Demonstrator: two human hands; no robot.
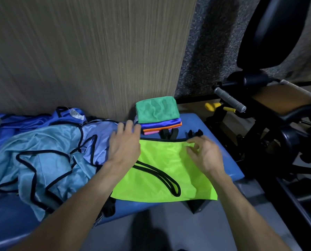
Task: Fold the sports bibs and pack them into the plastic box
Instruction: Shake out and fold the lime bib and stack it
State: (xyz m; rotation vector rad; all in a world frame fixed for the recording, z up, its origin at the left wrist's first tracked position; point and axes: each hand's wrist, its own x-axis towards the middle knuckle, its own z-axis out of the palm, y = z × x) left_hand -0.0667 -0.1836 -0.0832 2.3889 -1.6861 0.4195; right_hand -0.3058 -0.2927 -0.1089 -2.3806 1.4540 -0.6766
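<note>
I was looking down at a blue padded bench (196,122) pushed against a wood-grain wall. A lime-green bib (162,169) with black trim lay spread flat in front of me, its black-edged arm loop resting on top of the cloth. My left hand (124,144) was laid over the bib's left edge, its fingers (131,127) straight and relaxed, holding nothing. My right hand (203,153) hovered over the bib's upper right corner with its fingers loosely curled; I judged it empty, though the blur made it hard to be sure whether a fingertip touched the cloth.

Just behind the green bib stood a small stack of folded bibs (158,115), teal on top, then blue, orange and pink. To my left lay a loose heap of light blue bibs (48,156), tangled in their black trim. The plastic box was not clearly in view; a pale shape at the far left edge might have been it, but I could not tell.

The risks, as I judged them: the cloth looked slippery, so a fold could slide open or go crooked. The near edge of the green bib overhung the bench and might drag the whole piece to the floor. My left hand was close to the stack and could knock it. The heap's trim could snag when a bib was pulled out.
</note>
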